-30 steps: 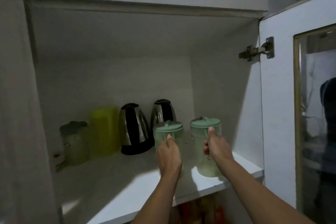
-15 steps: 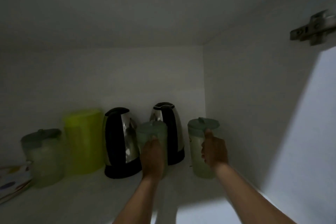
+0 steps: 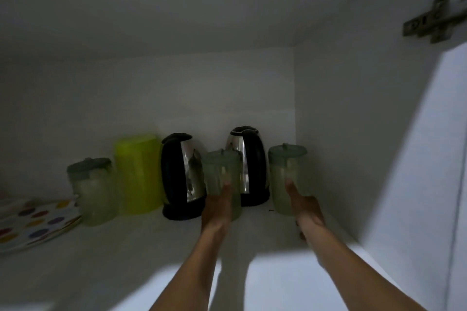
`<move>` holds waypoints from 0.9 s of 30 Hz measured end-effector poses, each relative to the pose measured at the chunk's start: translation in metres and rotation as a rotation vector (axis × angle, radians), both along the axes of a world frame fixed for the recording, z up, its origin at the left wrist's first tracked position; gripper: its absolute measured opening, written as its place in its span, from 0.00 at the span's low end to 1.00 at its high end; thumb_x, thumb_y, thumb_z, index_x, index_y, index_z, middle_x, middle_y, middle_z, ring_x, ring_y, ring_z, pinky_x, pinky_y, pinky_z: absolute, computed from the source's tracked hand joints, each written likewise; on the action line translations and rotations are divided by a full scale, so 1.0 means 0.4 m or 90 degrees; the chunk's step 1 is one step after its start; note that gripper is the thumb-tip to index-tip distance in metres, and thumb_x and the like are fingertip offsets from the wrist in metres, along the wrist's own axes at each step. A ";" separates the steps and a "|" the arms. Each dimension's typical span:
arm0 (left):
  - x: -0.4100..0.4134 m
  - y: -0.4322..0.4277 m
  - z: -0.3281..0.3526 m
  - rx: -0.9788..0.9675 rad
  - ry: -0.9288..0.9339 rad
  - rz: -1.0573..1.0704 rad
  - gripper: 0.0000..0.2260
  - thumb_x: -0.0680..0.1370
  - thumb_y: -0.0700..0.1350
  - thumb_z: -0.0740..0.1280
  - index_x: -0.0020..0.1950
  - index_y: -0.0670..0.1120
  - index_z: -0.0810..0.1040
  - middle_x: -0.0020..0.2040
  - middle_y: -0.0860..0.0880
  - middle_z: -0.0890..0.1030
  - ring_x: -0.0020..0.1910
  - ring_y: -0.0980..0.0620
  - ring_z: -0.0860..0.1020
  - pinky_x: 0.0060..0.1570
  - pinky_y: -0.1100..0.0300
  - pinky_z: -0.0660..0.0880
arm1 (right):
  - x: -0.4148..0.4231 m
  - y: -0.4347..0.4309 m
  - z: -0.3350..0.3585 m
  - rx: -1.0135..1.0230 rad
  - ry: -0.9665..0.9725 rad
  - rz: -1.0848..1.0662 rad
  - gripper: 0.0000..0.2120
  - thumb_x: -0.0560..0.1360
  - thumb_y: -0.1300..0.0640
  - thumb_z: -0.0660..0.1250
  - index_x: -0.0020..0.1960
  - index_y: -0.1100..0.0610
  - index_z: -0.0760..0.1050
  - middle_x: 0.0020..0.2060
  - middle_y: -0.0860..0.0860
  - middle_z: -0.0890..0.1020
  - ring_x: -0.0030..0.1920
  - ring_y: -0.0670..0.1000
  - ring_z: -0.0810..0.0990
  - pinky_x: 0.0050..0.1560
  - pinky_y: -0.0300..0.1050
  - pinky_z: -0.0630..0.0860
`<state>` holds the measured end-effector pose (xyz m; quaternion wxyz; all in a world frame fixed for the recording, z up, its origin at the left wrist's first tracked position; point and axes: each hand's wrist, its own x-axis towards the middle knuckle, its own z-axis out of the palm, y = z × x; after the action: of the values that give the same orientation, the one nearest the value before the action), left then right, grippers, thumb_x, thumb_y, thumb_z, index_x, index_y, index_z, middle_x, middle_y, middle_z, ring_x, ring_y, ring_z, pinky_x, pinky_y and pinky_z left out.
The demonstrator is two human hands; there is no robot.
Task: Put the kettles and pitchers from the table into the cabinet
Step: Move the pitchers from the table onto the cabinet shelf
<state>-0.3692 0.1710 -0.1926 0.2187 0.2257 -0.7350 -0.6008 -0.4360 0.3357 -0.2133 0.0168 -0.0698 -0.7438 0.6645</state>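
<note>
Both my arms reach deep into the white cabinet (image 3: pixel 328 113). My left hand (image 3: pixel 218 204) grips a pale green lidded pitcher (image 3: pixel 222 171) between two steel-and-black kettles (image 3: pixel 182 177) (image 3: pixel 249 164). My right hand (image 3: pixel 304 206) grips a second green-lidded pitcher (image 3: pixel 285 174) near the cabinet's right wall. Each pitcher appears to rest on the shelf (image 3: pixel 126 260). Further left stand a yellow-green pitcher (image 3: pixel 137 174) and another clear pitcher with a green lid (image 3: pixel 93 192).
A plate with coloured dots (image 3: pixel 32 219) lies at the far left of the shelf. A door hinge (image 3: pixel 434 20) sits at the upper right, on the cabinet's side wall. The shelf's front part lies bare and lit.
The view has pushed further into the cabinet. Both hands have carried the two green-lidded pitchers from the shelf's front to the back, beside the kettles.
</note>
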 end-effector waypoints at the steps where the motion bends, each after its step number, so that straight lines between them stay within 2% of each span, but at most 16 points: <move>1: 0.026 0.005 0.000 -0.019 -0.023 -0.002 0.38 0.74 0.71 0.54 0.73 0.45 0.69 0.68 0.39 0.74 0.63 0.39 0.76 0.61 0.52 0.72 | 0.028 0.015 -0.007 0.011 -0.004 -0.004 0.48 0.66 0.23 0.60 0.70 0.61 0.70 0.50 0.59 0.78 0.48 0.60 0.78 0.48 0.50 0.74; 2: 0.043 0.003 -0.010 -0.043 -0.034 0.003 0.38 0.72 0.71 0.55 0.71 0.45 0.70 0.65 0.38 0.76 0.61 0.38 0.77 0.60 0.51 0.73 | 0.053 0.028 -0.016 0.023 0.000 -0.010 0.49 0.64 0.22 0.59 0.67 0.61 0.72 0.46 0.58 0.76 0.45 0.59 0.76 0.45 0.50 0.72; 4: 0.112 0.013 -0.014 -0.052 -0.031 -0.011 0.37 0.70 0.70 0.57 0.69 0.45 0.72 0.62 0.39 0.78 0.59 0.38 0.77 0.60 0.49 0.74 | 0.116 0.048 -0.028 0.051 0.002 -0.023 0.47 0.65 0.22 0.58 0.64 0.61 0.73 0.45 0.58 0.76 0.45 0.59 0.76 0.45 0.52 0.71; 7: 0.266 0.044 0.005 -0.073 -0.002 -0.039 0.30 0.76 0.64 0.59 0.67 0.42 0.71 0.65 0.41 0.76 0.62 0.40 0.75 0.61 0.53 0.70 | 0.245 0.065 -0.033 0.089 0.015 -0.013 0.39 0.73 0.28 0.57 0.69 0.59 0.69 0.52 0.56 0.75 0.49 0.58 0.73 0.52 0.51 0.71; 9: 0.352 0.054 0.005 -0.113 -0.014 -0.049 0.24 0.80 0.60 0.57 0.63 0.42 0.71 0.63 0.42 0.76 0.58 0.43 0.74 0.54 0.54 0.69 | 0.339 0.059 -0.035 0.118 0.029 -0.011 0.40 0.75 0.29 0.55 0.73 0.59 0.66 0.57 0.57 0.76 0.55 0.59 0.74 0.59 0.54 0.73; 11: 0.448 0.065 0.003 -0.139 -0.016 -0.066 0.21 0.81 0.59 0.56 0.61 0.43 0.72 0.61 0.43 0.77 0.54 0.46 0.74 0.50 0.57 0.67 | 0.448 0.043 -0.035 0.177 0.034 -0.012 0.37 0.77 0.32 0.54 0.71 0.61 0.68 0.65 0.61 0.76 0.63 0.63 0.75 0.64 0.56 0.71; 12: 0.494 0.067 0.000 -0.148 -0.021 -0.069 0.21 0.81 0.59 0.56 0.62 0.43 0.72 0.61 0.44 0.77 0.54 0.47 0.74 0.49 0.57 0.67 | 0.499 0.036 -0.040 0.208 0.041 -0.002 0.34 0.78 0.33 0.53 0.65 0.61 0.72 0.63 0.61 0.77 0.62 0.62 0.76 0.63 0.56 0.71; 13: 0.545 0.070 0.000 -0.156 -0.034 -0.070 0.21 0.81 0.58 0.56 0.63 0.43 0.72 0.62 0.44 0.76 0.55 0.46 0.74 0.50 0.57 0.67 | 0.550 0.028 -0.041 0.224 0.059 0.018 0.29 0.78 0.33 0.53 0.56 0.59 0.74 0.56 0.60 0.79 0.57 0.61 0.77 0.60 0.55 0.71; 14: 0.589 0.067 -0.002 -0.166 -0.040 -0.065 0.21 0.81 0.58 0.56 0.63 0.43 0.72 0.62 0.44 0.76 0.57 0.45 0.75 0.51 0.56 0.68 | 0.599 0.019 -0.040 0.232 0.076 0.040 0.26 0.78 0.34 0.53 0.47 0.57 0.71 0.49 0.57 0.78 0.52 0.59 0.76 0.56 0.53 0.72; 15: 0.634 0.065 0.000 -0.181 -0.039 -0.054 0.21 0.81 0.59 0.56 0.61 0.43 0.73 0.61 0.44 0.77 0.58 0.44 0.75 0.53 0.55 0.69 | 0.646 0.010 -0.034 0.238 0.090 0.053 0.24 0.79 0.34 0.53 0.43 0.56 0.68 0.46 0.55 0.77 0.48 0.57 0.75 0.51 0.51 0.71; 17: 0.720 0.055 0.018 -0.207 -0.026 -0.031 0.19 0.80 0.59 0.56 0.55 0.45 0.73 0.56 0.44 0.78 0.54 0.45 0.75 0.53 0.53 0.71 | 0.725 -0.010 -0.016 0.240 0.116 0.065 0.24 0.79 0.34 0.53 0.44 0.55 0.68 0.43 0.54 0.75 0.47 0.57 0.75 0.48 0.50 0.69; 20: 0.848 0.047 0.063 -0.236 -0.001 0.023 0.18 0.81 0.58 0.56 0.54 0.44 0.72 0.53 0.44 0.77 0.49 0.46 0.73 0.48 0.56 0.67 | 0.835 -0.036 0.033 0.239 0.160 0.098 0.23 0.79 0.34 0.52 0.38 0.52 0.64 0.40 0.51 0.73 0.45 0.55 0.73 0.47 0.49 0.67; 23: 0.989 0.040 0.096 -0.257 0.008 0.094 0.17 0.81 0.56 0.56 0.53 0.43 0.73 0.50 0.46 0.76 0.48 0.46 0.72 0.48 0.55 0.67 | 0.946 -0.069 0.076 0.236 0.194 0.159 0.24 0.79 0.35 0.52 0.45 0.54 0.71 0.43 0.52 0.77 0.47 0.55 0.75 0.48 0.49 0.68; 25: 1.087 0.041 0.093 -0.250 -0.003 0.141 0.18 0.81 0.56 0.56 0.53 0.42 0.74 0.53 0.43 0.79 0.51 0.44 0.74 0.52 0.52 0.70 | 1.036 -0.088 0.078 0.253 0.217 0.209 0.25 0.79 0.35 0.52 0.49 0.56 0.73 0.47 0.54 0.79 0.50 0.57 0.77 0.49 0.49 0.69; 27: 1.192 0.052 0.078 -0.229 -0.025 0.184 0.19 0.82 0.55 0.56 0.57 0.40 0.75 0.59 0.40 0.79 0.56 0.42 0.75 0.56 0.52 0.70 | 1.130 -0.107 0.064 0.268 0.239 0.273 0.25 0.80 0.36 0.53 0.54 0.56 0.75 0.50 0.54 0.80 0.55 0.58 0.78 0.50 0.49 0.69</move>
<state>0.1074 0.1917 -0.1615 0.3247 0.2982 -0.7943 -0.4180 0.0158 0.2931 -0.1875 0.0273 0.2161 -0.8462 0.4863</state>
